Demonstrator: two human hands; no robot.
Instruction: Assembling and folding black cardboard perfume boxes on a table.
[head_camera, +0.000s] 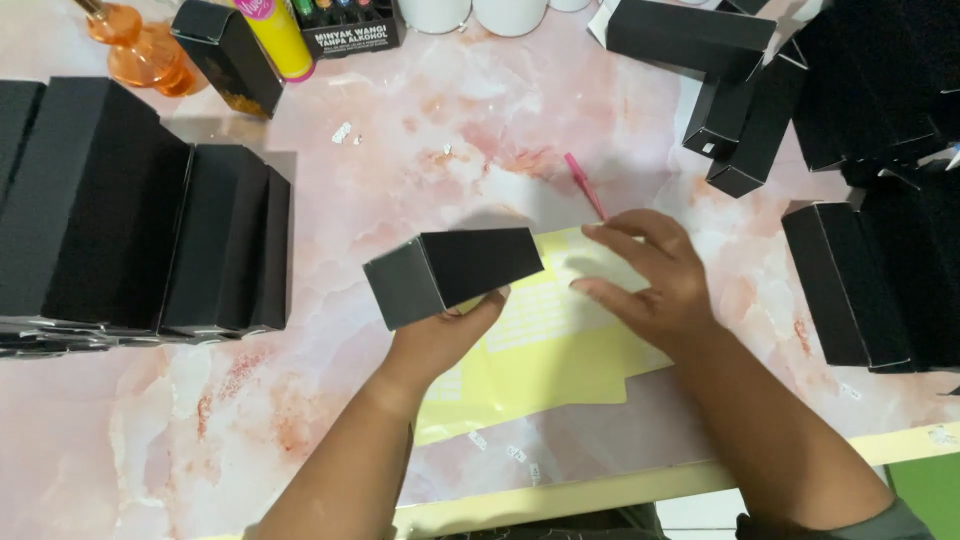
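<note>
My left hand (440, 335) holds a small black rectangular box (450, 272) from below, lifted a little above the table and tilted, one square end facing me. My right hand (645, 275) rests with fingers spread on a pale yellow sheet (560, 350) of small white labels that lies flat on the pink marble table (400, 180). Its fingertips touch the sheet's upper part, just right of the box. A thin pink stick (583, 183) lies on the table just beyond my right hand.
Stacks of black boxes (130, 230) stand at the left; more black boxes (860, 280) crowd the right side and the far right corner. An orange glass bottle (140, 45), a yellow tube (278, 35) and white cups (480, 14) line the far edge. Label scraps (515, 455) lie near the front edge.
</note>
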